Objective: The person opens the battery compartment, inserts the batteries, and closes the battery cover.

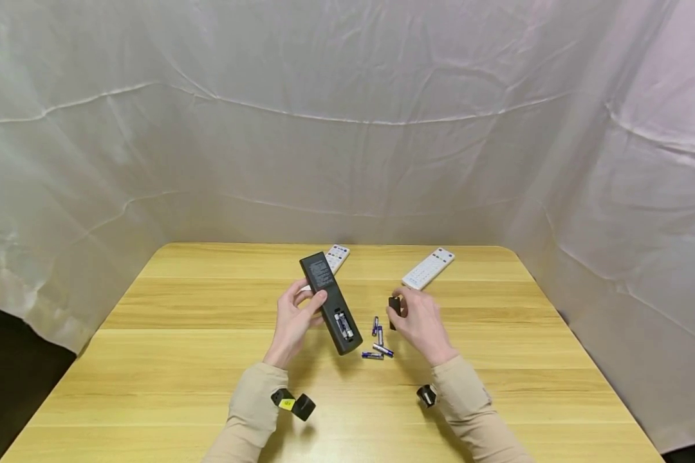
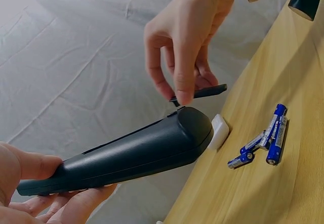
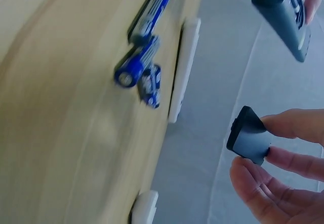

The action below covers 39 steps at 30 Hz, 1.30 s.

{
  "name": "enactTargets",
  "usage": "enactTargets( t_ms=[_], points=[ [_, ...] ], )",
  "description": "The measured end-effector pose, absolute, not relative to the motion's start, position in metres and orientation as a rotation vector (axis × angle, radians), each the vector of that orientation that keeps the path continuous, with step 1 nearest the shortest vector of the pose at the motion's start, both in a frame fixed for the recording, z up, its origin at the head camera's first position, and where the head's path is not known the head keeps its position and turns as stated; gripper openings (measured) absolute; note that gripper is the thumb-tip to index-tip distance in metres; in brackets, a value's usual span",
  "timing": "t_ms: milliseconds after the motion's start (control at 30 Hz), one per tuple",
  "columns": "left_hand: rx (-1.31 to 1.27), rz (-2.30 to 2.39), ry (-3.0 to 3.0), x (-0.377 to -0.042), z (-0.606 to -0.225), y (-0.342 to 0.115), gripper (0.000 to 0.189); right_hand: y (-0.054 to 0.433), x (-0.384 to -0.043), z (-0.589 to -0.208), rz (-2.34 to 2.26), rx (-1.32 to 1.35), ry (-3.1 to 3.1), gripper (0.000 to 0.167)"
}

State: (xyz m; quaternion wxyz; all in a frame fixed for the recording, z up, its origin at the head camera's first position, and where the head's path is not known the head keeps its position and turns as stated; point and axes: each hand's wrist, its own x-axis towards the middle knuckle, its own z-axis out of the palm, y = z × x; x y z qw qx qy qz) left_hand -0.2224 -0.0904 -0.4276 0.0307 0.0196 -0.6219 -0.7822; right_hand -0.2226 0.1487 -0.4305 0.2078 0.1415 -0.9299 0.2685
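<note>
My left hand (image 1: 294, 316) grips a black remote control (image 1: 331, 302) by its side, back face up, tilted above the table. Its battery compartment is uncovered, and batteries (image 1: 343, 325) lie inside it. To the right, my right hand (image 1: 421, 320) pinches a small black battery cover (image 1: 394, 312) between thumb and fingers, apart from the remote. The right wrist view shows that cover (image 3: 250, 137) held at its edges. Several loose blue-and-silver batteries (image 1: 380, 335) lie on the table between the hands; the left wrist view shows these batteries (image 2: 276, 133) close together.
Two white remotes lie toward the back of the wooden table (image 1: 208, 373): one white remote (image 1: 428, 269) behind my right hand, the other white remote (image 1: 338, 257) partly hidden by the black one. A pale cloth (image 1: 347, 167) hangs behind and at the sides.
</note>
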Motion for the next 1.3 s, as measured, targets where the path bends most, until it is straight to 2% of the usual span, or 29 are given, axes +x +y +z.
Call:
enactTargets(
  t_ms=[600, 1300],
  points=[
    [0.059, -2.419, -1.891, -0.219, -0.428, -0.087, 0.042, 0.118, -0.207, -0.42, 0.855, 0.575, -2.463, 0.025],
    [0.027, -2.395, -1.919, -0.22, -0.429, -0.087, 0.041, 0.094, -0.197, -0.416, 0.95, 0.621, -2.401, 0.029]
  ],
)
